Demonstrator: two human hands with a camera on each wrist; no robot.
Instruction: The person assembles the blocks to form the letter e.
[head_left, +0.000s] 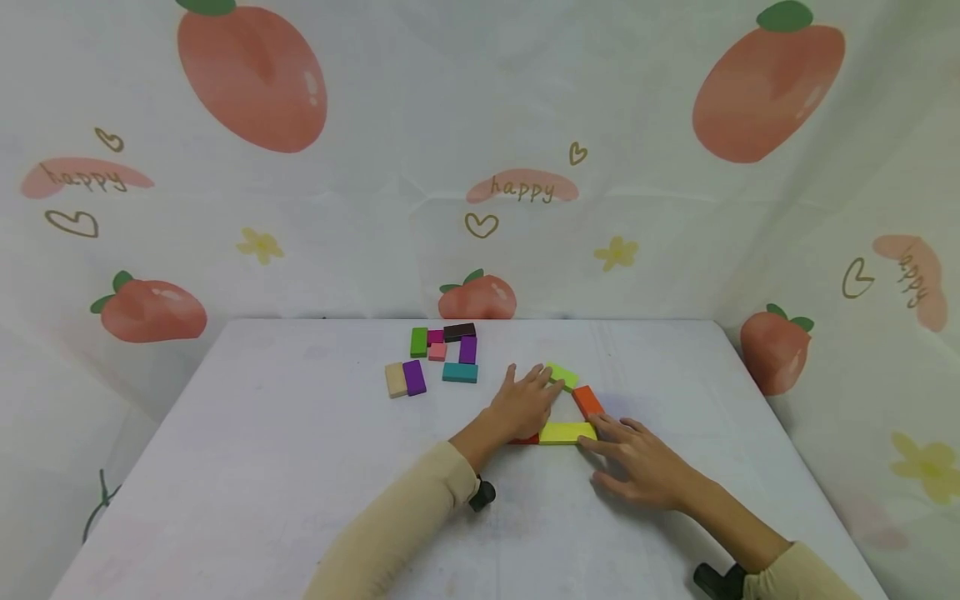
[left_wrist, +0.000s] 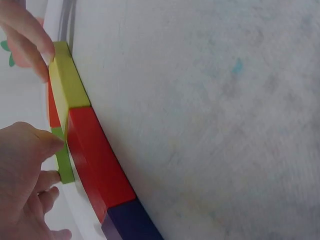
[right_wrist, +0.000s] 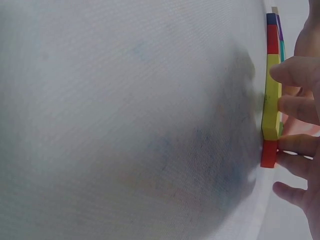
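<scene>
My left hand (head_left: 522, 406) reaches over a row of blocks, its fingers spread and touching the lime green block (head_left: 566, 377). Its thumb lies by the seam between the yellow block (head_left: 561, 433) and the red block (left_wrist: 100, 160). A dark blue block (left_wrist: 134, 222) continues the row beyond the red one; the left arm hides it in the head view. My right hand (head_left: 643, 461) has loosely extended fingers, some touching the yellow block's right end and others the orange block (head_left: 587, 402). The orange block stands slanted between yellow and lime green.
Farther back on the white table (head_left: 300, 467) lies a group with a green block (head_left: 418, 342), a black block (head_left: 459, 332), a teal block (head_left: 460, 372) and several others. A beige block (head_left: 396, 381) and a purple block (head_left: 414, 377) lie side by side near it.
</scene>
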